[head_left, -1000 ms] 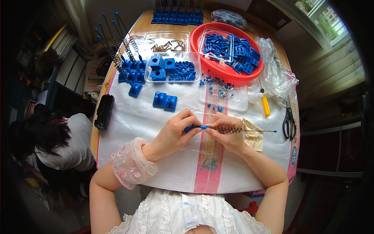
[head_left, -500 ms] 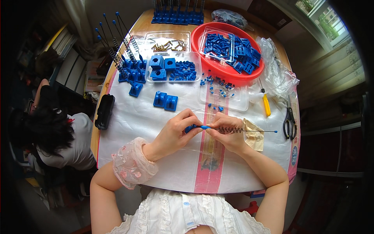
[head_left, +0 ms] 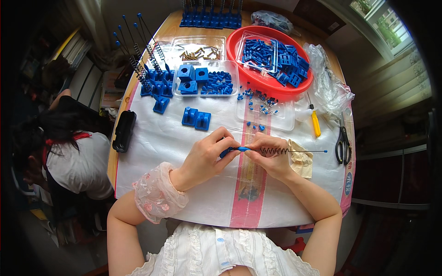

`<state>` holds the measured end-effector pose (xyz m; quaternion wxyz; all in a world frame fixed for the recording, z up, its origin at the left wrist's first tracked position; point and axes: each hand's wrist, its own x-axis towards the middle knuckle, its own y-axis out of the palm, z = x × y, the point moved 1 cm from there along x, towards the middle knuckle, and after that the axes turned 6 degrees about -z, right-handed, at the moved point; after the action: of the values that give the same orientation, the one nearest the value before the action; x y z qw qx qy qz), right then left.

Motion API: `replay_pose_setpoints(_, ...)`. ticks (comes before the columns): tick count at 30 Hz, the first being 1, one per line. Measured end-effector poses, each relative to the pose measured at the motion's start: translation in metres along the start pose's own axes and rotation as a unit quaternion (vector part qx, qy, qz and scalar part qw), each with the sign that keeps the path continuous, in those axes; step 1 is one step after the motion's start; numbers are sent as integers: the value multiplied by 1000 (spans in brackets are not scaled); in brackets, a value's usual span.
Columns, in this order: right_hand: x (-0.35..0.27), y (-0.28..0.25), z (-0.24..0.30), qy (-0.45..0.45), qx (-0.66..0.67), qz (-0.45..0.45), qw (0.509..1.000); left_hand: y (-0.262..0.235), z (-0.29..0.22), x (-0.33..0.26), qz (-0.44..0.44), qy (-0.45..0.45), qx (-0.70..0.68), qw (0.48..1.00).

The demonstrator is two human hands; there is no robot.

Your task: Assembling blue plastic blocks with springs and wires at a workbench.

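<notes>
Over the middle of the covered table, my two hands meet on one small assembly. My left hand (head_left: 207, 154) pinches a blue plastic piece (head_left: 225, 152), mostly hidden by the fingers. My right hand (head_left: 270, 158) grips the blue end of a black coil spring rod (head_left: 275, 151), which points right and ends in a small blue tip. The blue parts touch between my fingertips; whether they are joined, I cannot tell. Just beyond my left hand sit two blue square bases (head_left: 196, 118) with upright tabs. A crumpled beige cloth (head_left: 301, 160) lies beside my right wrist.
Clear trays hold brass screws (head_left: 201, 54) and blue blocks (head_left: 187, 72). A red basin (head_left: 298, 91) carries many blue parts. Finished-looking spring assemblies (head_left: 154, 83) stand far left. Scissors (head_left: 343, 146), a yellow screwdriver (head_left: 315, 123) and a black case (head_left: 124, 131) lie around. Another person (head_left: 78, 161) sits left.
My hands stay nearly in place, still gripping the blue piece and the spring rod. The person at the left has shifted, head lower and further left.
</notes>
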<state>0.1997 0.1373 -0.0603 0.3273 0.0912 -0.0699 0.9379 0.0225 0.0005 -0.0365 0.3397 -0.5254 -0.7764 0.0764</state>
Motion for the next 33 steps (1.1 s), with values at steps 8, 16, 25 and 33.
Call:
replay_pose_setpoints(8, 1, 5, 9, 25, 49, -9, 998, -5, -8, 1, -52, 84, 100, 990)
replay_pose_setpoints(16, 1, -1, 2, -16, 5, 1, 1000, -2, -7, 1, -43, 73, 78, 993)
replay_pose_setpoints(25, 0, -2, 0, -16, -12, -12, 1000, -1, -9, 0, -34, 41, 72, 996)
replay_pose_setpoints(33, 0, 6, 7, 15, 10, -22, 1000, 4, 1, -2, 4, -40, -51, 998)
